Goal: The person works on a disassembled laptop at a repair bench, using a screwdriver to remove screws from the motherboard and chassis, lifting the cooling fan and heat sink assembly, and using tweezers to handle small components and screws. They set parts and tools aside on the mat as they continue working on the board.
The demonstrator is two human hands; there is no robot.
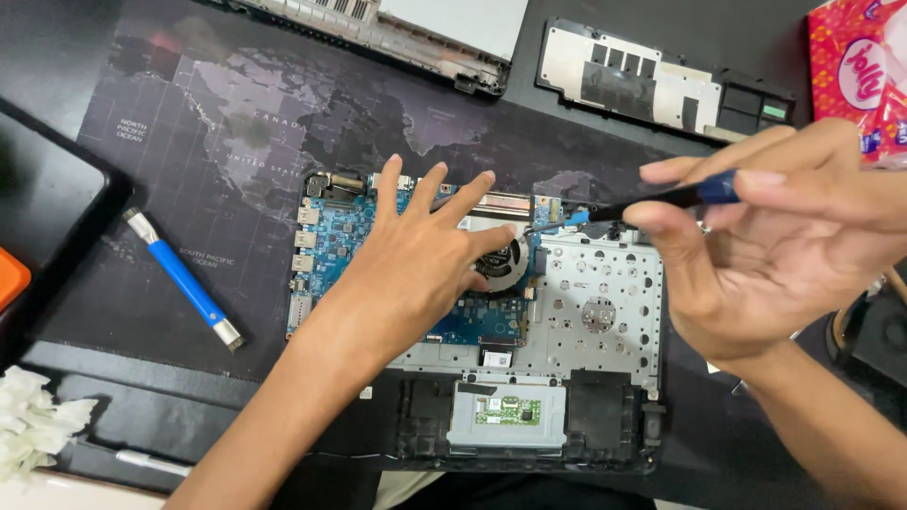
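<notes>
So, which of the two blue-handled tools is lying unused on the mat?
The blue tool with silver ends, left of the open laptop. The other tool is gripped by the right hand.

An opened laptop base (567, 331) with a blue circuit board (335, 236) lies flat; a black-tipped, blue-handled screwdriver (661, 200) slants above the board's right end.

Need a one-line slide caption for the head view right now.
Left hand pressed flat on an opened laptop's blue circuit board while the right hand holds a screwdriver tip beside the fan.
</notes>
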